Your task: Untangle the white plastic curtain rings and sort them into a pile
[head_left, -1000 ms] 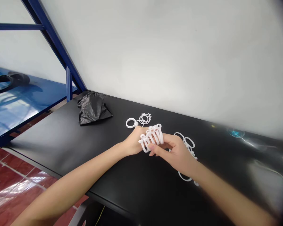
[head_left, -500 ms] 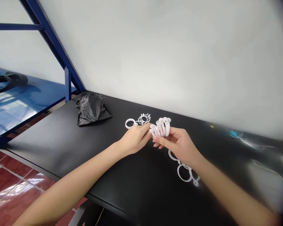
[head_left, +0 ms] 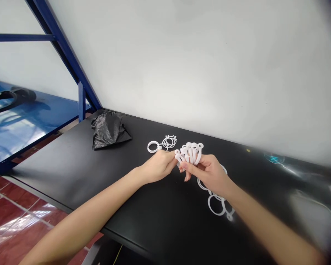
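Note:
A bunch of several white plastic curtain rings [head_left: 192, 156], each with a small round eyelet, is gripped in my right hand [head_left: 212, 175], thumb in front. The eyelets fan out upward. My left hand [head_left: 160, 164] is closed at the left end of the same bunch, its fingertips pinching there and partly hidden. Behind my left hand lie two white rings [head_left: 152, 147] and a clustered white ring piece [head_left: 169, 141] with small prongs. More white rings [head_left: 216, 205] lie on the table below my right hand, partly covered by it and the forearm.
A crumpled black plastic bag [head_left: 109, 130] sits on the black table [head_left: 68, 162] at the far left. A clear plastic item [head_left: 274, 158] with a blue mark lies at the right, near the wall. A blue metal frame [head_left: 68, 59] rises at the left.
The bunch has spread a little, with the leftmost ring now leaning apart from the others. Both hands stay close together; the view has shifted slightly.

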{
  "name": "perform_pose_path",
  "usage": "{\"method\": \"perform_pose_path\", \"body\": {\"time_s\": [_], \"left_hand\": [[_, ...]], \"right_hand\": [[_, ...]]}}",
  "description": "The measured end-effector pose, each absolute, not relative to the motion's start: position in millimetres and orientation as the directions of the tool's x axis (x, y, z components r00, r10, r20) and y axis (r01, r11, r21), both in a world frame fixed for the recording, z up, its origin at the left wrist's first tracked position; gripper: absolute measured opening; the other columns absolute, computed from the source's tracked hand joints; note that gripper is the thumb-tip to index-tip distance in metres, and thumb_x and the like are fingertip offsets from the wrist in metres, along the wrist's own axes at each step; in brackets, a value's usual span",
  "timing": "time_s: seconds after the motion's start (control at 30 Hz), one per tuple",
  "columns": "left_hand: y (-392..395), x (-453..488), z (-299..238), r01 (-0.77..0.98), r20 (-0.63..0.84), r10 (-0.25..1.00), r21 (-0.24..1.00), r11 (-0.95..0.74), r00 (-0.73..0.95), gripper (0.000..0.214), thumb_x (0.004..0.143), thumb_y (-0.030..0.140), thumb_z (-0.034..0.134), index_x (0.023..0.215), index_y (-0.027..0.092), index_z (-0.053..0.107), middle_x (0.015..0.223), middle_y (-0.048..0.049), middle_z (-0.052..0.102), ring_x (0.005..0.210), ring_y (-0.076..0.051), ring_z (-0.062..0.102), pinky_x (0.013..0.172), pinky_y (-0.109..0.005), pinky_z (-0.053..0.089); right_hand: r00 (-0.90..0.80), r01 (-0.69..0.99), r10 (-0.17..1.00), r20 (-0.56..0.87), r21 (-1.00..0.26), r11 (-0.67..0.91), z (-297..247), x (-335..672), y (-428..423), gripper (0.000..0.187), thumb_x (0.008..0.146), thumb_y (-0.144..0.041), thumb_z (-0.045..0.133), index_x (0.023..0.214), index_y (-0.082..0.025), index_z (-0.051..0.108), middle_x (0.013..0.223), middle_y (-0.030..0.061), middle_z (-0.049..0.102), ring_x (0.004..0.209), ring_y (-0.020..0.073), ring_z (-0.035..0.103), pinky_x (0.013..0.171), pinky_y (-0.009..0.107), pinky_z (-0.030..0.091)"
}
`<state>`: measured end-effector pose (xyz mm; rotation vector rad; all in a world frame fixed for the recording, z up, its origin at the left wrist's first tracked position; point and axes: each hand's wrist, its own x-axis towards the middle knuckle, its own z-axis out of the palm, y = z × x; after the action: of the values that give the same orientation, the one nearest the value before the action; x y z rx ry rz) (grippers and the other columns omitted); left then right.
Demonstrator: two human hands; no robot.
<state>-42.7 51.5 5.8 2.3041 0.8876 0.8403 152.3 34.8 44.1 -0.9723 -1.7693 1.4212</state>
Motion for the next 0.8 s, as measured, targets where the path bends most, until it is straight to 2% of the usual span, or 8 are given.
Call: {"method": "perform_pose_path", "body": {"time_s": [0.17,0.27,0.37,0.47,0.57,0.8], "left_hand": [[50,-39,6,0.317,0.34,0.75,0.75,-0.58,0.567,0.03,0.095,0.015,0.034,0.072,0.016,0.052,0.067,0.0005,0.063,0.056,-0.008,0.057,0.057,-0.018,0.044],[51,-39,5,0.335,0.317,0.751,0.747,-0.574,0.579,0.033,0.097,0.016,0.032,0.072,0.016,0.053,0.067,0.0005,0.063,0.055,-0.008,0.057,0.056,-0.018,0.044],[53,-42,5,0.442,0.335,0.722,0.612,-0.655,0.606,0.03,0.096,0.015,0.032,0.073,0.016,0.052,0.068,-0.0005,0.061,0.055,-0.009,0.054,0.057,-0.021,0.042],[55,-46,7,0.572,0.327,0.693,0.397,-0.718,0.643,0.026,0.096,0.017,0.036,0.073,0.017,0.048,0.067,-0.0004,0.056,0.051,-0.011,0.048,0.052,-0.022,0.036],[57,-49,9,0.582,0.317,0.652,0.295,-0.758,0.689,0.025,0.097,0.019,0.036,0.073,0.018,0.045,0.067,0.0005,0.053,0.052,-0.011,0.046,0.051,-0.023,0.033],[57,-51,8,0.517,0.349,0.649,0.403,-0.755,0.676,0.028,0.097,0.02,0.03,0.073,0.018,0.043,0.064,0.0019,0.048,0.053,-0.01,0.045,0.053,-0.022,0.035]], "right_hand": [[-0.494,0.148,0.868,0.045,-0.98,0.135,44,152,34,0.028,0.084,-0.041,0.071,0.069,-0.017,0.071,0.06,0.0013,0.065,0.065,0.0171,0.065,0.072,0.031,0.056],[-0.482,0.162,0.875,0.048,-0.976,0.142,44,152,34,0.028,0.083,-0.041,0.071,0.069,-0.017,0.07,0.057,0.0007,0.063,0.062,0.0163,0.064,0.074,0.032,0.056],[-0.508,0.158,0.861,-0.006,-0.984,0.086,46,150,35,0.029,0.083,-0.043,0.071,0.072,-0.015,0.069,0.058,0.0007,0.064,0.059,0.0145,0.063,0.071,0.031,0.056],[-0.583,0.113,0.802,-0.131,-0.99,-0.08,47,145,34,0.035,0.083,-0.048,0.069,0.078,-0.013,0.068,0.066,0.0018,0.067,0.051,0.0114,0.061,0.055,0.027,0.054],[-0.598,0.044,0.791,-0.128,-0.991,-0.127,44,141,33,0.037,0.083,-0.048,0.068,0.082,-0.012,0.07,0.07,0.0024,0.068,0.048,0.0085,0.058,0.049,0.023,0.052],[-0.514,0.028,0.857,-0.034,-0.999,-0.023,35,144,25,0.028,0.084,-0.042,0.071,0.079,-0.015,0.071,0.07,0.0022,0.071,0.064,0.0156,0.071,0.067,0.03,0.061]]}}
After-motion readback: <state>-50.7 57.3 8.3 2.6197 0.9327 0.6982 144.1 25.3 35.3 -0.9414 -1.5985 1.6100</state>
